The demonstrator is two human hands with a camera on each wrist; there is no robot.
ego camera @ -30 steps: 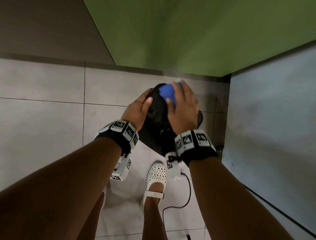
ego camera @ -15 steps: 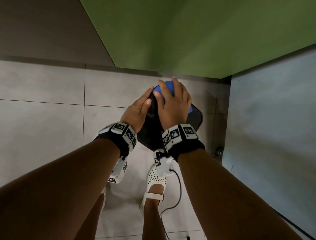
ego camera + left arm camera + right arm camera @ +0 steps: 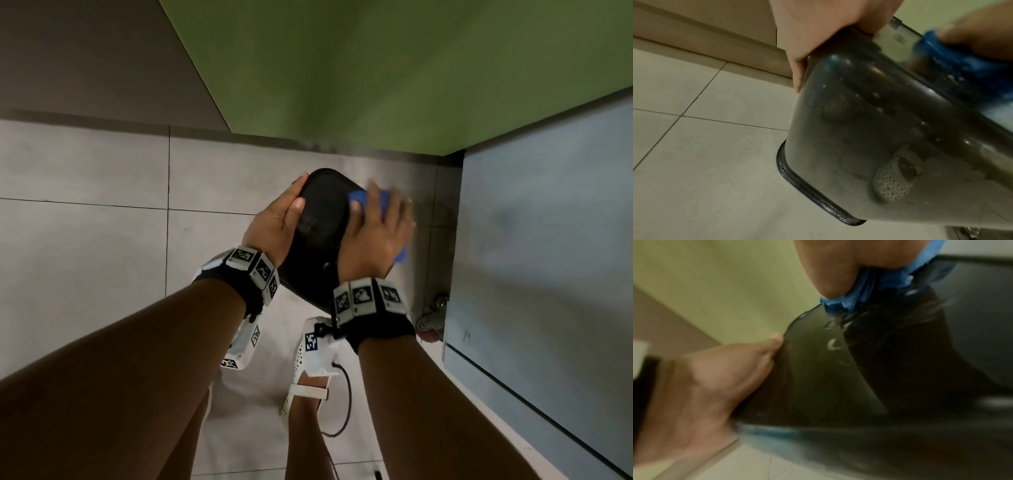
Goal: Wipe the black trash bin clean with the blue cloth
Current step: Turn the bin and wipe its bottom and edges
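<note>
The black trash bin [image 3: 320,219] is gripped at its upper left edge by the left hand [image 3: 274,224], the thumb laid on its upturned surface and the fingers wrapped round the side. The blue cloth [image 3: 368,202] is pressed flat against the bin's right side under the right hand [image 3: 375,233], whose fingers are spread over it; some cloth shows beyond the fingertips and below the palm. The bin is held tilted above the tiled floor [image 3: 85,246], its rim [image 3: 809,193] seen low in the left wrist view. Water droplets are seen on its dark surface. A white perforated shoe [image 3: 301,370] is planted just below the bin. A green wall [image 3: 376,68] and a grey-blue panel [image 3: 548,240] stand beyond.
</note>
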